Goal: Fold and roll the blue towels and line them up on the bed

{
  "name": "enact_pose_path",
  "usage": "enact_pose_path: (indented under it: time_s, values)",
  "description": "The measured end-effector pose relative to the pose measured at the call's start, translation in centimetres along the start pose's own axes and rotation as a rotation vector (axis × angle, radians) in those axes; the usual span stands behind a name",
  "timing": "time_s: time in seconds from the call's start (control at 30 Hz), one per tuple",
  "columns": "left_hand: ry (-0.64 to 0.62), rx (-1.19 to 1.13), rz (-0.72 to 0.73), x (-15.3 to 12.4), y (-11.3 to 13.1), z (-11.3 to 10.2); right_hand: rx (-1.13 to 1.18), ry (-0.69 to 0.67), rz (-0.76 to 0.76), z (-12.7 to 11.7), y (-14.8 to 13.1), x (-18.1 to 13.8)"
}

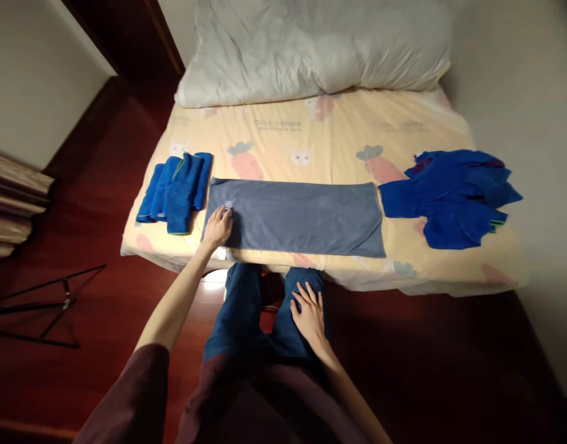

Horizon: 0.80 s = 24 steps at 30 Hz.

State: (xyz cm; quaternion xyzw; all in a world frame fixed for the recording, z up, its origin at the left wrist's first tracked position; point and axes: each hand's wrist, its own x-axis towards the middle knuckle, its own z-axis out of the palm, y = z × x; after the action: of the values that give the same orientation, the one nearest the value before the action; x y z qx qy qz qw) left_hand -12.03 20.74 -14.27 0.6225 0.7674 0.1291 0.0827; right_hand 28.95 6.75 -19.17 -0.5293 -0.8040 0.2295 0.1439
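A grey towel (302, 217), folded into a long flat strip, lies across the front of the bed. My left hand (218, 227) rests on its left end, fingers slightly bent and apart on the cloth, just below a small white label with dark lines (228, 206). My right hand (310, 312) lies open on my right thigh, fingers spread, with nothing in it. To the left of the grey towel sit several rolled or folded blue towels (178, 188) with green edging, side by side. On the right is a loose heap of blue towels (463, 194).
The bed (274, 139) has a yellow sheet printed with carrots and cat faces. A white quilt (311, 52) is bunched at the back. Black tripod-like legs (64, 303) stand on the dark red floor at left, near a striped curtain (13, 206). A wall borders the right side.
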Motion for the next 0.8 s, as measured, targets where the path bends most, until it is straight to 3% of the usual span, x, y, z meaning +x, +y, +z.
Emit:
enact_pose_path:
  time_s: [0.13,0.27,0.4,0.53,0.67,0.73,0.8]
  values:
    - [-0.045,0.063,-0.013,7.2,-1.2,-0.9,0.029,0.183,-0.03,0.2,1.2,1.0]
    - [-0.091,0.108,-0.042,12.3,-2.9,-0.6,-0.044,0.177,-0.003,0.8,1.0,1.9]
    - [-0.197,0.077,-0.108,15.4,-5.4,0.3,-0.016,0.105,0.15,1.1,0.8,3.2]
    - [-0.261,0.046,-0.129,16.7,-7.1,0.4,0.024,0.026,0.243,1.0,1.2,4.0]
    - [-0.113,-0.022,-0.122,14.5,-4.8,-0.1,0.01,-0.002,0.285,1.0,1.3,4.2]
    - [0.039,-0.104,-0.12,10.1,-1.7,0.2,-0.002,0.0,0.273,1.1,1.2,4.3]
    - [0.117,-0.205,-0.078,2.8,2.3,1.5,-0.022,0.008,0.258,1.1,1.2,4.4]
